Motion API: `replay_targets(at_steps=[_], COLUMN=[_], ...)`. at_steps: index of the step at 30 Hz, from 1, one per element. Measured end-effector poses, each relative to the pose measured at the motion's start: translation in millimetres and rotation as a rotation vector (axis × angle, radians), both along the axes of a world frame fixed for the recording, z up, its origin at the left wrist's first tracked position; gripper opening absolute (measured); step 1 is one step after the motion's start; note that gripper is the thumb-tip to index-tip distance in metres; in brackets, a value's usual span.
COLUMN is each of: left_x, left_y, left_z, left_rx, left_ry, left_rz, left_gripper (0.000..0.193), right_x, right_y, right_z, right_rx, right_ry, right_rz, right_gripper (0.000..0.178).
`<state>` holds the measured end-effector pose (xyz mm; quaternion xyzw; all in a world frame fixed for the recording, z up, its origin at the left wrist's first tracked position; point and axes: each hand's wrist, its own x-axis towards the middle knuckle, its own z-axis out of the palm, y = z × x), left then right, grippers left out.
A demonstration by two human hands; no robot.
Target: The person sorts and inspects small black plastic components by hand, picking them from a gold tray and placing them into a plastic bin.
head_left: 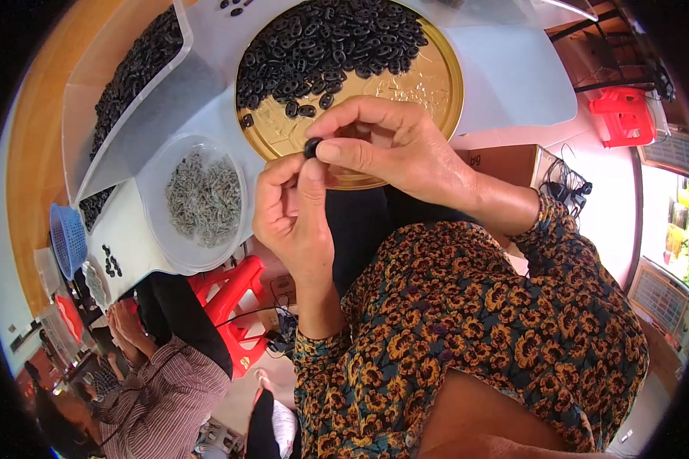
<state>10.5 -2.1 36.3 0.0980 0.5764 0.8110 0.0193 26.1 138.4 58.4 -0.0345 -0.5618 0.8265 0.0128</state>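
Between my two hands is a small black oval piece, held just over the near edge of a round gold tray. My left hand pinches it from below with thumb and forefinger. From above, the thumb and fingers of my right hand close on the same piece. A heap of black oval pieces with small holes covers the far part of the tray, and a few lie loose near my fingers. Small clear bits are scattered on the tray's right side.
Left of the tray stands a clear round tub of small greyish parts. Beyond it is a translucent bin of black pieces, with a blue basket nearby. A red stool and a seated person are at lower left; a cardboard box is at right.
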Motion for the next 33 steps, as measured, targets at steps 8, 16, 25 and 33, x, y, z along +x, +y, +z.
replay_targets(at_steps=[8, 16, 25, 33], left_x=[-8.4, -5.1, -2.2, -2.2], left_y=[-11.5, -10.0, -5.5, 5.1], left_z=[3.8, 18.1, 29.6, 20.7], left_rx=[-0.214, -0.124, -0.253, -0.247], left_ry=[-0.101, -0.148, -0.152, -0.076], left_rz=[-0.249, -0.162, -0.152, -0.059], left_gripper=[0.007, 0.012, 0.010, 0.009], right_x=[-8.5, -6.6, -9.7, -3.7], right_y=[33.4, 36.7, 32.6, 3.8], right_z=[0.0, 1.5, -9.3, -16.9], right_rx=[0.636, -0.004, -0.106, 0.102], right_ry=[0.268, -0.084, -0.129, 0.056], right_rz=[0.173, 0.343, 0.364, -0.011], right_gripper=[0.024, 0.030, 0.026, 0.022])
